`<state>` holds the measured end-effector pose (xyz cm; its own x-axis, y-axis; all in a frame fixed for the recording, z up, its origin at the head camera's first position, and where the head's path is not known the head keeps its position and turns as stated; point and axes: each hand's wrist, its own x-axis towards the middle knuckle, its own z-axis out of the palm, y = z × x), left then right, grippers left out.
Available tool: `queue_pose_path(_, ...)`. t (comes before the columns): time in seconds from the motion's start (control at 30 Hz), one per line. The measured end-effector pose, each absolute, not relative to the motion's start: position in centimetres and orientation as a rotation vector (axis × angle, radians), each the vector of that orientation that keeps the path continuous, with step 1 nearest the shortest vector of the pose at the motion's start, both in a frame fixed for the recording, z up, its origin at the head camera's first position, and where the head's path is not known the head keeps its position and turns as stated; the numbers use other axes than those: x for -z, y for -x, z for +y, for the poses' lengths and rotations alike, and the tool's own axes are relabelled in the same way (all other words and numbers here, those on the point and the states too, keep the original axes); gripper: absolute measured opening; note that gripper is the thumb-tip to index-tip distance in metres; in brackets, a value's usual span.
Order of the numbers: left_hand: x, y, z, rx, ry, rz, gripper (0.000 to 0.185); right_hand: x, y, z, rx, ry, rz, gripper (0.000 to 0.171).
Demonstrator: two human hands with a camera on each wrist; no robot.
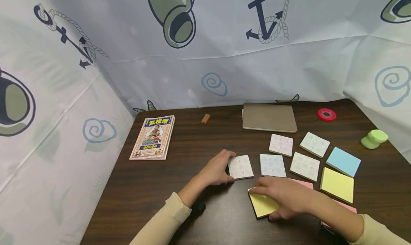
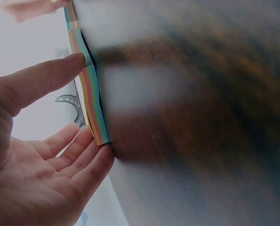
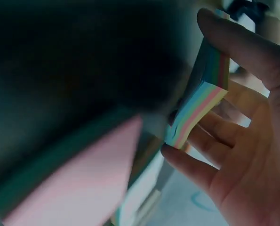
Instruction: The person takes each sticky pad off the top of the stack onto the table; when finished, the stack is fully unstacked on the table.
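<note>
My left hand rests on the dark table and holds a white printed sticky pad by its left edge. In the left wrist view the thumb and fingers pinch that pad's rainbow-striped side. My right hand lies over a yellow-topped sticky pad near the front edge. The right wrist view shows the thumb and fingers gripping its striped edge.
Several more pads lie to the right: white ones, blue, yellow, pink. A book lies at the left. At the back are a grey notebook, an eraser, a red tape roll and a green object. Curtains enclose the table.
</note>
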<state>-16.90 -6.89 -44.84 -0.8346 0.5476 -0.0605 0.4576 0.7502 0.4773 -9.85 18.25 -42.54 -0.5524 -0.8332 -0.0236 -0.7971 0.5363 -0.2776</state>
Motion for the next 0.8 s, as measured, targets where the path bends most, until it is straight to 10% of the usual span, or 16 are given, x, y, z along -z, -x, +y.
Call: queue_pose_path(0.8, 45.2, 16.9, -7.1, -0.761, -0.827, 2.709, 0.077, 42.0, 9.9, 19.7, 0.415, 1.274, 2.748, 0.065)
